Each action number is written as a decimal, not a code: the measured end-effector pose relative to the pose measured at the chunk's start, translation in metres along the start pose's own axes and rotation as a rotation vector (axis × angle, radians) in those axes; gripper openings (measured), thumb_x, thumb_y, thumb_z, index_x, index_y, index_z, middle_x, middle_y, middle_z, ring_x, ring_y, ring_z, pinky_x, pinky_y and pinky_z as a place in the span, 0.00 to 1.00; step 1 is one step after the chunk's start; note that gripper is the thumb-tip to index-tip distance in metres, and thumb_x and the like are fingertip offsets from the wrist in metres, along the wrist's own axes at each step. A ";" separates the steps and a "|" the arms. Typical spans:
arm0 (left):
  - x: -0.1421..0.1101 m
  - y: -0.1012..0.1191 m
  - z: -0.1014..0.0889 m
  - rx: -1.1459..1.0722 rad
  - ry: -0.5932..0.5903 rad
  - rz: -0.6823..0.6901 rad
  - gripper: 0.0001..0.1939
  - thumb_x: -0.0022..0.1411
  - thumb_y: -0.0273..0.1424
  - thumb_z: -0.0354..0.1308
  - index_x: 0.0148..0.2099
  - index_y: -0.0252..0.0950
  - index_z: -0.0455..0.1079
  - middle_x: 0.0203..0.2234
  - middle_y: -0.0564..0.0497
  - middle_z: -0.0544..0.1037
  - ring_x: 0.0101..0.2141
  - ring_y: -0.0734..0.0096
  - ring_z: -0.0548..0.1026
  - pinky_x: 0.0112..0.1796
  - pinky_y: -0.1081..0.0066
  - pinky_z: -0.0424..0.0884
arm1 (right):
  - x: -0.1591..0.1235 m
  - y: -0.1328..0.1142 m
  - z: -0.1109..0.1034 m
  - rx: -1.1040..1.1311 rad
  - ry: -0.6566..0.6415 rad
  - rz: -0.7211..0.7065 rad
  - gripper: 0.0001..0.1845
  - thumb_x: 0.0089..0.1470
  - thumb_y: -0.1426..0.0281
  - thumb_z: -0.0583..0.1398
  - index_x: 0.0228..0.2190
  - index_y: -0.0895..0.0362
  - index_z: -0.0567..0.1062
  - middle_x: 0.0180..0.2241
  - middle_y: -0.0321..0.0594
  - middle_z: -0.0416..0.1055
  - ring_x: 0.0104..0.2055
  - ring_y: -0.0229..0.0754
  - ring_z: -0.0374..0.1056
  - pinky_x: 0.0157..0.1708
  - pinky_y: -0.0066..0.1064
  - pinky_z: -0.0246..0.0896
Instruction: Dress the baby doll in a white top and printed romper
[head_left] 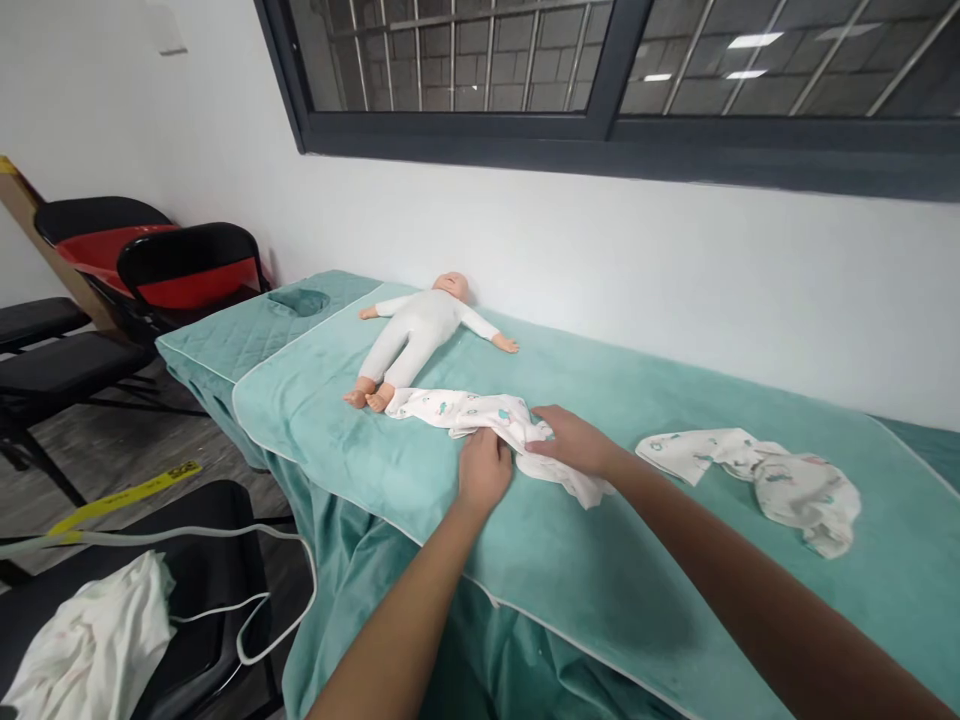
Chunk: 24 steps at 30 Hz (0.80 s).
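Note:
A white baby garment with a small coloured print lies bunched on the green bed, and both my hands are on it. My left hand is closed on its near edge, fingers curled under the fabric and partly hidden. From the right, my right hand grips the same garment, thumb on the near side and fingers on the far side. One narrow end of the cloth reaches the feet of a baby doll. The doll lies on its back in a white bodysuit, arms spread, head towards the wall.
Another printed baby garment lies crumpled at the right of the bed. Black chairs stand at the left. A nearer chair carries a white cloth and a pale cable. A wall with a barred window is behind.

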<state>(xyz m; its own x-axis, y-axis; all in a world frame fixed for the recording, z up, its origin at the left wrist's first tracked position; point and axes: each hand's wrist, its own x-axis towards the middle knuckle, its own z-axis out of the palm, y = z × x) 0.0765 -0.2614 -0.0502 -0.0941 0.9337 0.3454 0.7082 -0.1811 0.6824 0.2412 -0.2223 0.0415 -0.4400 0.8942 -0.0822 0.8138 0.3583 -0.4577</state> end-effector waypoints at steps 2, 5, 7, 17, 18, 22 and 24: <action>0.002 0.000 0.001 -0.011 0.012 0.003 0.12 0.64 0.26 0.49 0.47 0.34 0.70 0.44 0.39 0.78 0.46 0.54 0.75 0.47 0.57 0.69 | -0.010 0.005 0.012 -0.025 0.053 -0.034 0.34 0.54 0.56 0.61 0.59 0.54 0.65 0.60 0.50 0.65 0.60 0.56 0.63 0.54 0.44 0.61; 0.001 -0.001 0.000 -0.032 0.032 0.009 0.10 0.66 0.29 0.49 0.45 0.35 0.70 0.42 0.40 0.78 0.44 0.56 0.75 0.45 0.59 0.69 | -0.020 0.000 0.019 -0.110 0.104 -0.185 0.35 0.53 0.55 0.62 0.59 0.53 0.65 0.59 0.48 0.66 0.59 0.53 0.63 0.54 0.43 0.60; -0.005 -0.001 -0.003 -0.051 0.045 0.011 0.10 0.67 0.31 0.48 0.45 0.34 0.69 0.39 0.42 0.78 0.41 0.59 0.76 0.43 0.61 0.70 | -0.024 -0.006 0.018 -0.195 0.109 -0.236 0.26 0.56 0.60 0.60 0.55 0.52 0.69 0.56 0.45 0.70 0.56 0.51 0.66 0.52 0.41 0.60; 0.016 0.054 -0.055 0.145 0.075 0.440 0.19 0.62 0.26 0.52 0.55 0.39 0.68 0.48 0.43 0.74 0.50 0.57 0.70 0.52 0.57 0.65 | -0.039 -0.030 -0.034 -0.315 0.383 -0.150 0.18 0.58 0.73 0.51 0.47 0.51 0.73 0.46 0.38 0.76 0.44 0.45 0.71 0.37 0.32 0.60; 0.027 0.063 -0.064 0.147 0.028 0.432 0.17 0.62 0.24 0.51 0.52 0.39 0.70 0.44 0.45 0.76 0.46 0.59 0.72 0.48 0.60 0.67 | -0.040 -0.035 -0.042 -0.314 0.423 -0.157 0.18 0.58 0.73 0.51 0.46 0.51 0.74 0.46 0.38 0.76 0.43 0.45 0.71 0.36 0.33 0.60; 0.064 0.091 -0.109 0.158 0.130 0.415 0.16 0.57 0.19 0.48 0.41 0.39 0.73 0.37 0.48 0.78 0.41 0.62 0.74 0.43 0.66 0.68 | -0.049 -0.051 -0.080 -0.354 0.609 -0.157 0.18 0.56 0.75 0.51 0.44 0.52 0.74 0.46 0.38 0.75 0.43 0.45 0.70 0.34 0.32 0.58; 0.077 0.101 -0.132 0.131 0.231 0.396 0.17 0.54 0.18 0.48 0.39 0.37 0.74 0.35 0.49 0.79 0.39 0.63 0.74 0.42 0.66 0.68 | -0.056 -0.054 -0.103 -0.350 0.714 -0.139 0.18 0.54 0.77 0.52 0.43 0.52 0.75 0.46 0.37 0.74 0.43 0.44 0.70 0.35 0.32 0.58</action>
<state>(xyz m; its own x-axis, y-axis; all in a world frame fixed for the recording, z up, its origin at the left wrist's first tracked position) 0.0482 -0.2487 0.1302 0.0580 0.7050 0.7068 0.8016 -0.4549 0.3880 0.2607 -0.2641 0.1619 -0.2934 0.7483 0.5950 0.8933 0.4363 -0.1082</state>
